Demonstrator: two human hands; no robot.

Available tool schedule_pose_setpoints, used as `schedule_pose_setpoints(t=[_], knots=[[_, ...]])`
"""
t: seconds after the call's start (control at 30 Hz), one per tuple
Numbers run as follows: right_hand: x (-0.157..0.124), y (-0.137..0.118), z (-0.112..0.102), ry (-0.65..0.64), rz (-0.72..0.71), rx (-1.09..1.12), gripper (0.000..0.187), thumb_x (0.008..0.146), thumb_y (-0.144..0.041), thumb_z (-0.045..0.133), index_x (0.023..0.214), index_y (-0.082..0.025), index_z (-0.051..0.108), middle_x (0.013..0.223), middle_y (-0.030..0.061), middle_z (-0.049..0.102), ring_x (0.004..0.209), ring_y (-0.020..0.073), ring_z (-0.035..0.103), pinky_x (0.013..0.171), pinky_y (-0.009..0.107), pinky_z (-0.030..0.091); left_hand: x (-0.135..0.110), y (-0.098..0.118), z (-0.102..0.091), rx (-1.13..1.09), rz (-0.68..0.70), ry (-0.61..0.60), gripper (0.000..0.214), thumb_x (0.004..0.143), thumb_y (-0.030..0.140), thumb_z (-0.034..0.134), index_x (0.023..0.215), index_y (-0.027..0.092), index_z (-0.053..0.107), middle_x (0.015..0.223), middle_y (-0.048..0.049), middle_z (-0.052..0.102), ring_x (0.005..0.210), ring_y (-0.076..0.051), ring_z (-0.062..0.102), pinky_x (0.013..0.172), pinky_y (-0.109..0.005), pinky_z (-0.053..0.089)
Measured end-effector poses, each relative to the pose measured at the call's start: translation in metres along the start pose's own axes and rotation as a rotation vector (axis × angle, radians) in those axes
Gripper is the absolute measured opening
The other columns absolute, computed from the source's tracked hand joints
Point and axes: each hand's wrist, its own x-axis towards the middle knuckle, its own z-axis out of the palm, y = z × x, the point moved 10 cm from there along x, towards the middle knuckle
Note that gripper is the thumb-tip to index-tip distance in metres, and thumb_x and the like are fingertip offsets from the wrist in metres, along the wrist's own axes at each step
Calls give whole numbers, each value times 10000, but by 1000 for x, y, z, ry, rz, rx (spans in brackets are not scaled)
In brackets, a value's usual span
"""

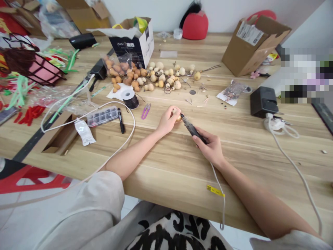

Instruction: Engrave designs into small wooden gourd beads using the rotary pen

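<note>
My left hand [168, 121] is closed around a small pale gourd [179, 118], most of it hidden by my fingers. In my right hand [212, 147] is a slim dark rotary tool [191, 129], gripped like a pen with its white cord trailing toward the table edge. The tool's tip meets or nearly meets the gourd; I cannot tell which. Beyond my hands lies a pile of small cream gourds [161, 80], beside brown ones [127, 77] partly in a clear bag. Purple thread snips [146, 111] rest left of my left hand.
At left are a black thread spool [130, 99], a compartment box [102, 116], a marker [121, 121] and a looping white cable [134, 121]. A black power adapter [264, 102] and a cardboard box [249, 48] stand at right. A dark printed box [135, 45] stands behind the gourds.
</note>
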Motion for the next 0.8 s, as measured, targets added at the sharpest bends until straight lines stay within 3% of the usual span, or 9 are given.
schedule_pose_setpoints(t=[0.43,0.8], knots=[[-1,-2,-1,15,5,-39,475,838,-371,645,1244,-136,720,1066,120,779,1006,295,739,852,435,609,-1,1,-1,-46,22,13,253,888,445,645,917,196,612,922,-27,697,946,-155,684,913,-277,538],[-1,-2,1,-5,-20,-30,451,855,-362,640,1249,-157,719,1107,97,778,1021,282,741,873,419,609,2,-5,-8,-166,-18,104,194,909,380,626,941,205,548,983,-56,738,969,-158,725,926,-309,556]])
